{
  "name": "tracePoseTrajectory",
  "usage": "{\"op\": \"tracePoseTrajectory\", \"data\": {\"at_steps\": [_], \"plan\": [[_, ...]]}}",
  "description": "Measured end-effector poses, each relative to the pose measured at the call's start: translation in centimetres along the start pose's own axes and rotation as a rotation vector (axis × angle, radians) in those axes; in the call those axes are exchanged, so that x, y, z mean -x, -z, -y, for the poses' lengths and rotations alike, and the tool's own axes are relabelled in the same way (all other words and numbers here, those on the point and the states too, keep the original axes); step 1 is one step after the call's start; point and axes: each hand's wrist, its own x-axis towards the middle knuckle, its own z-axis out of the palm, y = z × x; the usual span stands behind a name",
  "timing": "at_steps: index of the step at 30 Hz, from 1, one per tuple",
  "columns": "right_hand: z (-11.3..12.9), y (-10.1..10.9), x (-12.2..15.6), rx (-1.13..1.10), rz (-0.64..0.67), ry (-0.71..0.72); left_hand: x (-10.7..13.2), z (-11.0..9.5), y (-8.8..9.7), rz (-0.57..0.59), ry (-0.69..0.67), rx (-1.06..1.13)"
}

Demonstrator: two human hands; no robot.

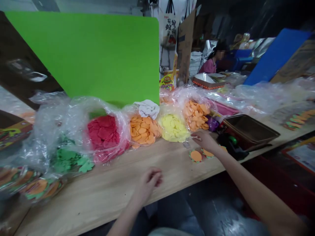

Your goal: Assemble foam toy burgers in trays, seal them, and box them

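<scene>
Bags (121, 129) of coloured pieces gape from ten to one o'clock, seemingly for easy picking. Left hand (150, 180), twelve o'clock, curls loosely, apparently empty; right hand (203, 139), one o'clock, nears yellow pieces (173, 127), its grip unclear.

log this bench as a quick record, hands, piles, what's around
Left hand: fingers curled above the bench, grip unclear
Right hand: beside yellow pieces, grip unclear
Other piles: green pieces, red pieces, orange pieces, second orange pile
Near right forearm: orange disc with green edging
Further right: brown tray
Behind piles: green board
</scene>
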Motion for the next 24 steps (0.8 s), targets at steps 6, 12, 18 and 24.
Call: {"op": "tracePoseTrajectory", "data": {"at_steps": [6, 12, 18, 24], "plan": [[-0.2, -4.0, -4.7, 0.117, 0.219, 0.029, -6.6, 2.3, -11.1, 0.197, 0.251, 0.08], [-0.1, -3.4, -5.2, 0.143, 0.237, 0.092, -9.3, 3.1, -13.9, 0.108, 0.215, 0.157], [4.4, -3.1, -3.2, 0.037, 0.157, 0.193, -7.5, 3.1, -6.2, -0.088, 0.101, 0.185], [11.8, -6.9, 4.0, -0.357, -0.05, 0.464, -2.9, 2.8, 1.8, -0.174, 0.087, 0.213]]}}
